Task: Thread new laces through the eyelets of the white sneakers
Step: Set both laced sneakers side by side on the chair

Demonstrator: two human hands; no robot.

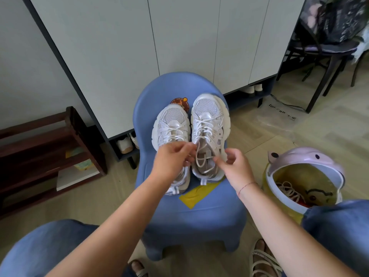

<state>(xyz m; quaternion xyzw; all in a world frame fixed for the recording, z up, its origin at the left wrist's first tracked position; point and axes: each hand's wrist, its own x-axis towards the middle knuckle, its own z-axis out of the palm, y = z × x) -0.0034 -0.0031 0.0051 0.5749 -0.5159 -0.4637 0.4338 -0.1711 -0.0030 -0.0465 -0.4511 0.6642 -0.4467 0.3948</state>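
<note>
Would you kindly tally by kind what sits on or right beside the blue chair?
White sneakers: 2, one and the other, both on the blue chair
Yellow paper: 1
Round sticker: 1
Lidded bin: 1
Total: 5

"Good Life" on the round brown sticker [180, 102] on the blue chair [191, 204] back

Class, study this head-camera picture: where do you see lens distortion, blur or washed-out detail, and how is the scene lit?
Head view: wide-angle bending tilts the cabinet edges; soft, even daylight, weak shadows; the white sneakers look slightly washed out; the left hand and right hand are fairly sharp; corners, like the dark chair, blur.
</note>
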